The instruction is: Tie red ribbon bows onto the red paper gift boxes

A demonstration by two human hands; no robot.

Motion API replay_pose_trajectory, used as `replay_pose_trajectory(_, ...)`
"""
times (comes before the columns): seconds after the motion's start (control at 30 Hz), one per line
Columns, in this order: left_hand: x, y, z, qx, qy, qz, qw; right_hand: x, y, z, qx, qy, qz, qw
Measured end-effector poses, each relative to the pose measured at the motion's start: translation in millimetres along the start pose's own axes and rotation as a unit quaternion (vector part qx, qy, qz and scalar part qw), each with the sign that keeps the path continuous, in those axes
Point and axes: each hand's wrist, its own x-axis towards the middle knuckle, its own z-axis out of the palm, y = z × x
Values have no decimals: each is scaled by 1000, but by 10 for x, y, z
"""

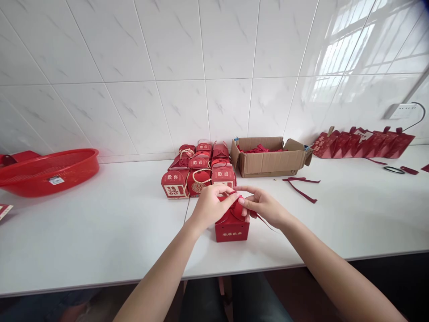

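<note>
A small red gift box [232, 231] with pale lettering on its front stands upright near the table's front edge. Over its top my left hand [216, 203] pinches a red ribbon, thumb and fingers together. My right hand [259, 205] is closed on the ribbon from the other side, and a thin ribbon end [264, 221] trails out below it to the right. Both hands partly hide the box's top and the ribbon. Just behind them, several finished-looking red gift boxes [177, 184] stand grouped, some with cord handles.
An open cardboard box [271, 164] holding red ribbons stands against the tiled wall. Loose dark red ribbons [303, 188] lie before it. At the right are a row of red bags [363, 144] and a black-handled item [394, 170]. A red plastic basket [77, 167] sits at the left.
</note>
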Motion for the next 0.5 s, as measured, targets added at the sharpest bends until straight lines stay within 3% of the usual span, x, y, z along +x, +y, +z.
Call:
replay_pose_trajectory(0.13, 0, -46, 6, -6, 26, 16, 1000, 39, 47, 11, -5, -19, 14, 1000)
replay_pose_trajectory(0.3, -86, -237, -72, -22, 74, -50, 996, 53, 85, 90, -36, 68, 0, 997)
replay_pose_trajectory(0.4, -170, -414, -125, -16, 36, -139, 990, 53, 92, 120, -37, 66, -1, 997)
replay_pose_trajectory(0.5, -232, -529, -150, -50, -48, -204, 976, 64, 75, 148, -33, 35, -13, 999)
